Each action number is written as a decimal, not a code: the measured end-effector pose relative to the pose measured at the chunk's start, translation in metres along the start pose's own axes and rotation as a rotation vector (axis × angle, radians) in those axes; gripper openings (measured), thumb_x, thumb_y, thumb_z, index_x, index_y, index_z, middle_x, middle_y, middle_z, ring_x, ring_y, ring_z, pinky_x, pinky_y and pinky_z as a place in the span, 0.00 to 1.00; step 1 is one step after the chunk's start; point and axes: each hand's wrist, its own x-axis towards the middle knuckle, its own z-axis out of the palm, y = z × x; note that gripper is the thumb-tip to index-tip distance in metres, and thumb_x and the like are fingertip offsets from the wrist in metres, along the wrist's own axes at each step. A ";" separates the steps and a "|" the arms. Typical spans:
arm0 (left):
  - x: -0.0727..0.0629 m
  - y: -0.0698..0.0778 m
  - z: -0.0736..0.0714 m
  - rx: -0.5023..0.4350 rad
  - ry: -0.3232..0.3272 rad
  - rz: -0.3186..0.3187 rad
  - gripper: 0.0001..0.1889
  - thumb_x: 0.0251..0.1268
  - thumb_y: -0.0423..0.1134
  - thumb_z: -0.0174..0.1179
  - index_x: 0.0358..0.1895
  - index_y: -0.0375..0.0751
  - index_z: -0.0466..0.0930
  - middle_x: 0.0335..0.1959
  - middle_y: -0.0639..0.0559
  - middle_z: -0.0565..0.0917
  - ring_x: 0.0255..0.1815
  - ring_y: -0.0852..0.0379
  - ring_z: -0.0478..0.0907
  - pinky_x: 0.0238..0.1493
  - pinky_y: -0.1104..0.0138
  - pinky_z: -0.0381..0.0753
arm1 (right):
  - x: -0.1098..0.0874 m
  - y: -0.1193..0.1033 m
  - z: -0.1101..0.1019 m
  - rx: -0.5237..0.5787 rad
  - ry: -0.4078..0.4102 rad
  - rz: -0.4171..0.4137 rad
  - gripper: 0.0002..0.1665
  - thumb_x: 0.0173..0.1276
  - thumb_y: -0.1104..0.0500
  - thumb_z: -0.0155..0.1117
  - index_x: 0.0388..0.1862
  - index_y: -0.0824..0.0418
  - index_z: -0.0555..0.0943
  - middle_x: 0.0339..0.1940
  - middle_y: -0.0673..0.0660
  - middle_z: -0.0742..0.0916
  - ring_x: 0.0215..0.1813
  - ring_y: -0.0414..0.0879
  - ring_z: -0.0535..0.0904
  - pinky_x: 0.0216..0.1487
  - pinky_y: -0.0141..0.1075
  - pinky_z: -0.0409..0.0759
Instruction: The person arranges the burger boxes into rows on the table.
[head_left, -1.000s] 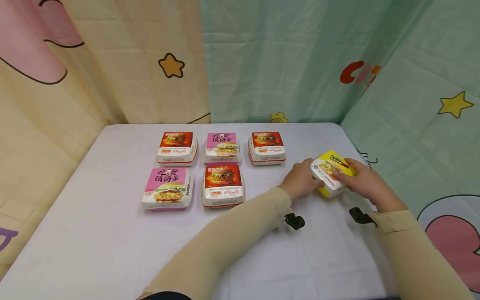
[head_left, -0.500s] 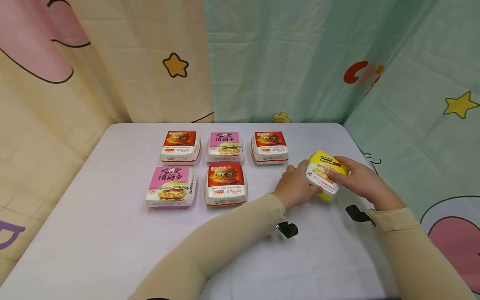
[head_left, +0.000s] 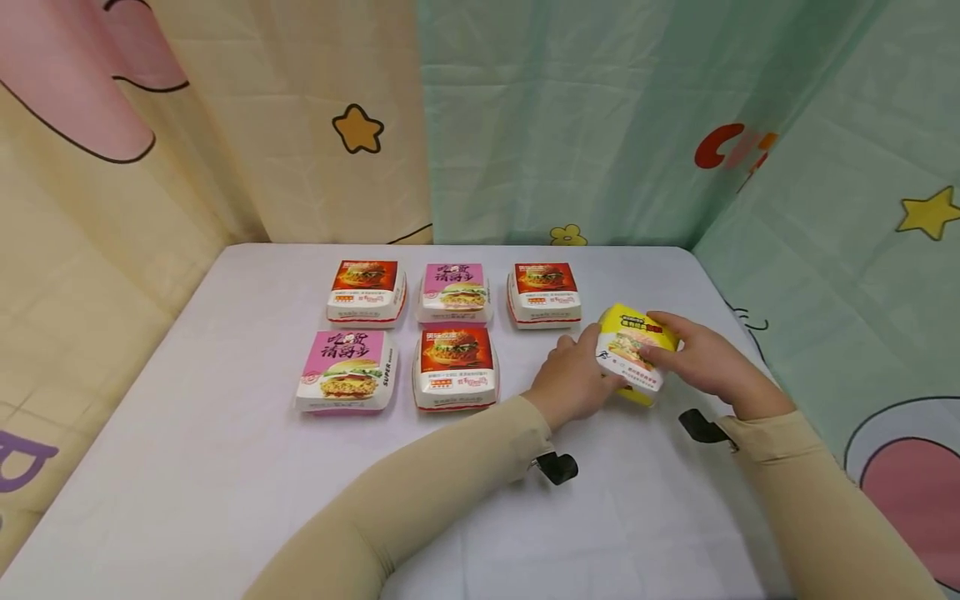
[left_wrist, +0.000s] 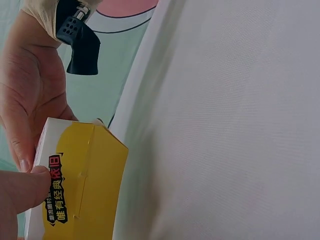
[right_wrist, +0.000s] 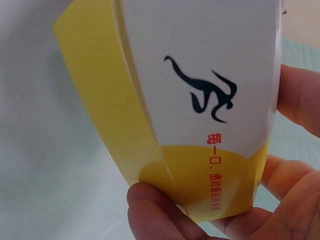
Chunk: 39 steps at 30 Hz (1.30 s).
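A yellow and white burger box (head_left: pixel 633 357) is held between both hands, right of the other boxes. My left hand (head_left: pixel 573 382) grips its left side, with the thumb at the near edge. On the right side my right hand (head_left: pixel 708 365) holds it, its thumb lying over the printed top. The box is turned at an angle and looks raised off the table. In the left wrist view the yellow side of the burger box (left_wrist: pixel 92 185) shows black lettering. The right wrist view shows the burger box's white side (right_wrist: pixel 200 75) with a dark figure.
Back row: a red burger box (head_left: pixel 366 292), a pink one (head_left: pixel 453 293) and another red one (head_left: pixel 543 295). In front of them sit a pink box (head_left: pixel 347 372) and a red box (head_left: pixel 455 368). All stand on the white table (head_left: pixel 187 467), with curtains (head_left: pixel 555 125) behind.
Both hands have carried the yellow burger box left, closer to the rows of boxes, turning it slightly. The head view has shifted a little; the other boxes have stayed put.
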 end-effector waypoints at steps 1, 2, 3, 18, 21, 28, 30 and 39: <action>-0.001 -0.001 -0.001 0.000 -0.001 -0.001 0.48 0.67 0.61 0.69 0.85 0.62 0.54 0.61 0.48 0.75 0.49 0.56 0.72 0.47 0.65 0.76 | 0.001 -0.002 0.001 0.001 -0.003 0.000 0.50 0.78 0.37 0.61 0.86 0.61 0.56 0.79 0.78 0.67 0.69 0.73 0.69 0.67 0.72 0.71; -0.002 -0.003 -0.002 -0.003 -0.003 -0.002 0.48 0.67 0.61 0.69 0.85 0.61 0.54 0.60 0.48 0.75 0.49 0.56 0.72 0.47 0.65 0.76 | 0.002 -0.003 0.002 0.004 -0.007 -0.001 0.50 0.78 0.37 0.61 0.86 0.61 0.56 0.79 0.78 0.67 0.70 0.73 0.68 0.68 0.72 0.71; -0.003 -0.004 -0.002 -0.004 -0.006 -0.004 0.47 0.68 0.61 0.69 0.85 0.61 0.53 0.60 0.49 0.75 0.48 0.56 0.72 0.46 0.65 0.76 | 0.003 -0.005 0.003 0.007 -0.011 -0.002 0.50 0.78 0.38 0.61 0.86 0.60 0.56 0.79 0.78 0.67 0.70 0.74 0.68 0.68 0.73 0.70; -0.016 -0.019 -0.011 -0.055 -0.024 -0.037 0.47 0.70 0.57 0.67 0.86 0.59 0.51 0.60 0.48 0.75 0.48 0.55 0.73 0.51 0.62 0.79 | 0.012 -0.019 0.014 0.027 -0.048 -0.015 0.49 0.77 0.39 0.63 0.86 0.57 0.58 0.82 0.74 0.65 0.72 0.71 0.65 0.72 0.73 0.66; -0.017 -0.021 -0.012 -0.057 -0.022 -0.042 0.47 0.70 0.57 0.68 0.86 0.59 0.51 0.60 0.47 0.75 0.48 0.55 0.73 0.51 0.62 0.79 | 0.014 -0.021 0.016 0.024 -0.052 -0.028 0.49 0.77 0.40 0.63 0.86 0.58 0.58 0.82 0.74 0.65 0.73 0.71 0.65 0.73 0.73 0.65; -0.020 -0.026 -0.012 -0.036 -0.015 -0.043 0.48 0.70 0.59 0.67 0.86 0.58 0.49 0.60 0.46 0.76 0.46 0.55 0.75 0.49 0.63 0.79 | 0.017 -0.026 0.020 0.011 -0.063 -0.036 0.48 0.77 0.40 0.64 0.86 0.58 0.59 0.82 0.74 0.66 0.75 0.72 0.65 0.74 0.73 0.64; -0.021 -0.028 -0.012 -0.042 -0.018 -0.044 0.48 0.70 0.58 0.67 0.86 0.58 0.49 0.60 0.46 0.76 0.46 0.55 0.75 0.50 0.63 0.79 | 0.018 -0.027 0.021 0.010 -0.068 -0.041 0.48 0.77 0.40 0.64 0.86 0.58 0.59 0.82 0.73 0.66 0.75 0.72 0.65 0.74 0.73 0.64; -0.026 -0.036 -0.014 -0.059 -0.016 -0.052 0.48 0.70 0.59 0.67 0.86 0.58 0.49 0.61 0.46 0.76 0.46 0.55 0.76 0.53 0.60 0.80 | 0.023 -0.031 0.027 0.021 -0.086 -0.054 0.47 0.76 0.40 0.65 0.85 0.57 0.61 0.81 0.72 0.68 0.74 0.71 0.66 0.73 0.73 0.66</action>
